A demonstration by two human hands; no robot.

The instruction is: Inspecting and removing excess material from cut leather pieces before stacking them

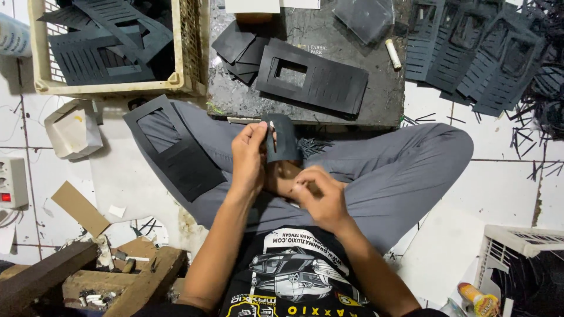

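Closest to the camera, the right hand [317, 196] rests over the lap, its grip curled together on something too small to make out. Just above it, the left hand [249, 155] pinches a small black card piece [283, 138], held upright before the dark counter [376, 88]. On that counter lies a stack of black cut-out sheets [311, 76], with a cream crate [41, 58] at left.

Bare forearms, grey trousers [376, 170], and a black T-shirt [294, 276] printed with a car graphic and yellow lettering

Bright even light, soft shadows — edges bowed, sharp
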